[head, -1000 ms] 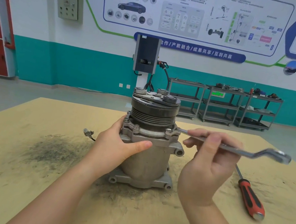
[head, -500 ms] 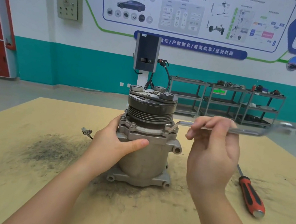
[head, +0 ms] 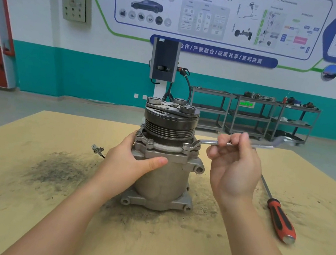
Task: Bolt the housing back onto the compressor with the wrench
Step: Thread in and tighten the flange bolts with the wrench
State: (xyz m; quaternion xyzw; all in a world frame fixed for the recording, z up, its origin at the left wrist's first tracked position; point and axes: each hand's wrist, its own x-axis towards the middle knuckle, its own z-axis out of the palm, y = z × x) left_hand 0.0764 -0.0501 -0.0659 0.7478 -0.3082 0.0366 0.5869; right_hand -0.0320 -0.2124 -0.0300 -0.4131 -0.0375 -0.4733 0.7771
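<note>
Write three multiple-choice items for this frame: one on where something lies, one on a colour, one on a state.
1. Where does the screwdriver lie?
A. on the table, right of the compressor
B. in the left hand
C. on the shelves

2. What colours is its handle?
A. blue and white
B. red and black
C. all yellow

3. What is the right hand doing?
A. resting flat
B. pointing
C. holding the wrench

Key: 1 A, it lies on the table beside the compressor; 2 B, red with black; 3 C, fingers curl round the shank, ring end at a flange bolt.
</note>
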